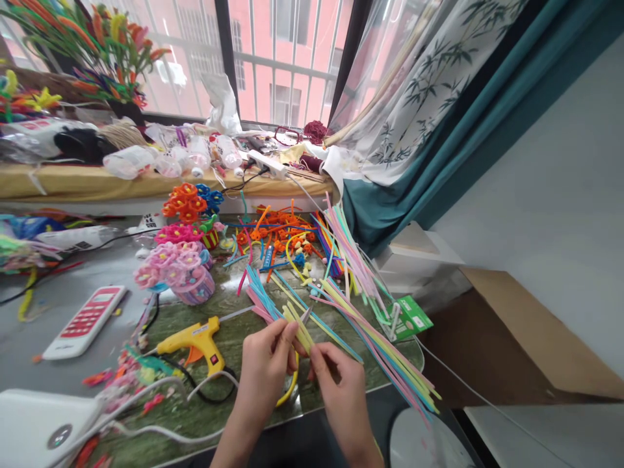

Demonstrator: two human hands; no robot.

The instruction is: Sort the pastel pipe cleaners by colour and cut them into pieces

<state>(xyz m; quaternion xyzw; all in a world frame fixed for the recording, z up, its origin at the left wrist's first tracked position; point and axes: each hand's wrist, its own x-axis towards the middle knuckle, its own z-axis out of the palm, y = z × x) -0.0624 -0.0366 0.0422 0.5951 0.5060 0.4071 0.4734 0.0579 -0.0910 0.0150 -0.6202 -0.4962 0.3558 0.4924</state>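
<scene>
Pale yellow fuzzy stems make a short bunch over the table, close to its near edge. Your forearms rise from below that edge, wrists converging. The bunch slants away from you, passing your left hand and ending at your right hand; thumb and fingers of each pinch it. A grey blade tip shows beside it; what grips that, I cannot tell. Blue stems lie just beyond your left hand, a yellow glue gun to its left. On your right, a long pastel bundle runs past the table's near right corner.
</scene>
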